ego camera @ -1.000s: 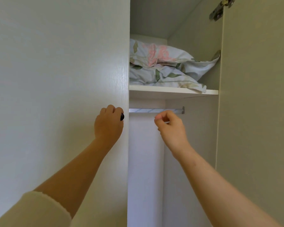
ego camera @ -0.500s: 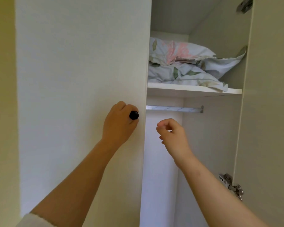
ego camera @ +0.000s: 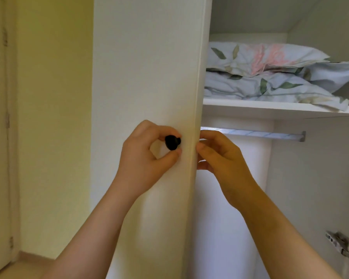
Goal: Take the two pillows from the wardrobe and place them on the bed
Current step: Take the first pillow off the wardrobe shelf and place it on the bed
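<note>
1. Gripping comes first: our left hand point(ego camera: 149, 160) has thumb and fingers curled round the black knob point(ego camera: 172, 142) on the left door point(ego camera: 145, 67).
2. Our right hand point(ego camera: 224, 164) sits just beside it at the door's free edge. Its fingers curl round that edge, tips hidden behind it. The hands are close together with only the edge between them.
3. Step, as we judge it: getting this door out of the way. Neither pillow has been taken yet.
4. Further in, inside the wardrobe point(ego camera: 290, 178), a hanging rail point(ego camera: 260, 134) runs just under the shelf point(ego camera: 250, 104).
5. On that shelf the top pillow point(ego camera: 266, 57) lies flat on the lower pillow point(ego camera: 270, 87). Both have floral cases. A corner of loose case overhangs the shelf's front lip at the right.
6. Handling, our guess: soft, light, bulky and floppy, nothing fragile. The loose case fabric will likely slip over the filling, so pinching a corner would only drag cloth.
7. We would take the top one first, both hands spread under its near long edge, then slide it out. Same for the lower one.
8. Bed not in view.
</note>
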Action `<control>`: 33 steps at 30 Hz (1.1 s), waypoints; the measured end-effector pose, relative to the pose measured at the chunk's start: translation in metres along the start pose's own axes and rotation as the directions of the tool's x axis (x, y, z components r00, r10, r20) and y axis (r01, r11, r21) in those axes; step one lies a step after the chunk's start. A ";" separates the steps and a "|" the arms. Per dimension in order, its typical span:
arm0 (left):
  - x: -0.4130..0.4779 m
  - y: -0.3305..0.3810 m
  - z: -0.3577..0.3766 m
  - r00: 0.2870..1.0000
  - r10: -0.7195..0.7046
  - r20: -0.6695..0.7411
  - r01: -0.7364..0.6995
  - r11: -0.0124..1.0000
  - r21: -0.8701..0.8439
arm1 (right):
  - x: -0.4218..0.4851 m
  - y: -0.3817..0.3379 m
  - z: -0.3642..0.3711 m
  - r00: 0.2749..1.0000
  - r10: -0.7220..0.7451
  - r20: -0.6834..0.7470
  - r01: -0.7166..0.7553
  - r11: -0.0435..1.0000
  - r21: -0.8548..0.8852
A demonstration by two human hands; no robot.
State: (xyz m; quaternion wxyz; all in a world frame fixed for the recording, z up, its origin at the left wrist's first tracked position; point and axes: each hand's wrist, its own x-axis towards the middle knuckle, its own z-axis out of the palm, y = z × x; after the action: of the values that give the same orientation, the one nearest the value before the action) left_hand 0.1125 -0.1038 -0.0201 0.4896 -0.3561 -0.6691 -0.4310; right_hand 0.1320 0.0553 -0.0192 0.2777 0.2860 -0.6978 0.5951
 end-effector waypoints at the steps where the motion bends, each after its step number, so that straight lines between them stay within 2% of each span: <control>1: -0.002 0.002 -0.007 1.000 0.000 -0.009 0.000 1.000 -0.017 | 0.000 -0.003 0.005 1.000 -0.009 0.028 0.008 0.999 0.031; 4: -0.008 0.004 -0.032 0.999 -0.014 -0.042 0.011 0.997 -0.072 | -0.002 -0.013 0.024 0.994 -0.031 0.105 0.018 0.993 0.121; 7: -0.014 0.005 -0.059 0.998 -0.004 -0.063 0.001 0.999 -0.042 | -0.004 -0.018 0.048 0.982 -0.057 0.182 0.020 0.979 0.202; 12: -0.025 0.004 -0.103 0.992 -0.078 -0.103 0.070 0.995 -0.074 | -0.003 -0.026 0.095 0.944 -0.146 0.297 0.038 0.940 0.340; 16: -0.034 0.004 -0.138 0.981 -0.146 -0.128 0.137 0.988 -0.077 | -0.002 -0.032 0.133 0.903 -0.193 0.383 0.045 0.931 0.364; 23: -0.050 0.001 -0.197 0.947 -0.292 -0.131 0.274 0.952 -0.139 | 0.004 -0.039 0.202 0.875 -0.233 0.425 0.021 0.894 0.448; 27: -0.055 -0.005 -0.224 0.892 -0.409 -0.192 0.381 0.909 -0.168 | 0.005 -0.042 0.233 0.847 -0.250 0.469 0.018 0.896 0.444; 30: -0.057 -0.008 -0.237 0.841 -0.481 -0.247 0.433 0.873 -0.223 | 0.007 -0.040 0.259 0.865 -0.218 0.451 0.018 0.913 0.407; 33: -0.057 -0.010 -0.251 0.800 -0.511 -0.315 0.495 0.858 -0.135 | 0.009 -0.034 0.283 0.897 -0.149 0.415 -0.008 0.936 0.353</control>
State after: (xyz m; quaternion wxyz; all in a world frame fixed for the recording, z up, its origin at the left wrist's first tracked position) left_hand 0.2058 -0.3431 -0.0403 0.4572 -0.0970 -0.6348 -0.6153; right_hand 0.1373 -0.2300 -0.0292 0.0816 0.4815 -0.6155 0.6186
